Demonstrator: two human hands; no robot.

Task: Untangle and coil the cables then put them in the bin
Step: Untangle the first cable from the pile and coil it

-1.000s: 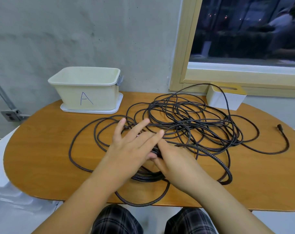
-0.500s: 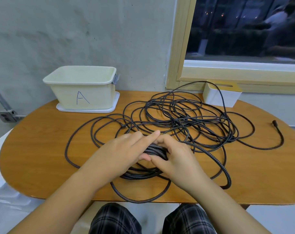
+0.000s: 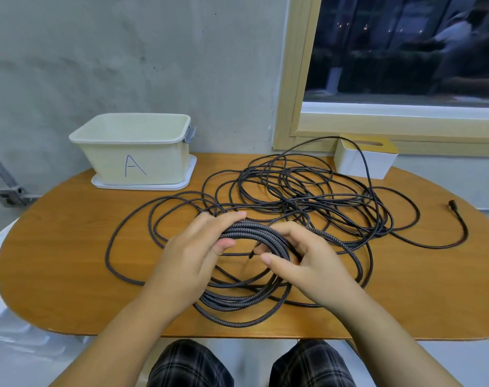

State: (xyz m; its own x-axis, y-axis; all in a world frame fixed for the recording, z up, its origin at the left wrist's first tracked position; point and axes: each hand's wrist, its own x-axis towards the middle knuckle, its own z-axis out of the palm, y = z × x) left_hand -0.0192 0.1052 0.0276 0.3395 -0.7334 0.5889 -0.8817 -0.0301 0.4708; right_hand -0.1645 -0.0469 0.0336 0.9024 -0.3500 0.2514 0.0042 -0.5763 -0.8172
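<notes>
Non-task bits: table, tray, box, window, wall.

Oval wooden table [image 3: 56, 247], orange-brown, up against a grey concrete wall [image 3: 126, 57]. White tray [image 3: 191, 174] at the back left of the tabletop. White box w/ yellow slotted top [image 3: 377, 163] at the back right, just below the window [image 3: 405, 46]; window has a pale wood frame, dark outside w/ small lights. Metal bracket [image 3: 5, 196] fixed to the wall far left, w/ a thin conduit running up from it. Plaid trousers [image 3: 187, 364] at the btm edge.

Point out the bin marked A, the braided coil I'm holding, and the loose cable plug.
bin [image 3: 156, 163], head view, front wall beside the letter A
braided coil [image 3: 254, 233], head view, top arc between the hands
cable plug [image 3: 452, 203], head view, free end at right
</notes>
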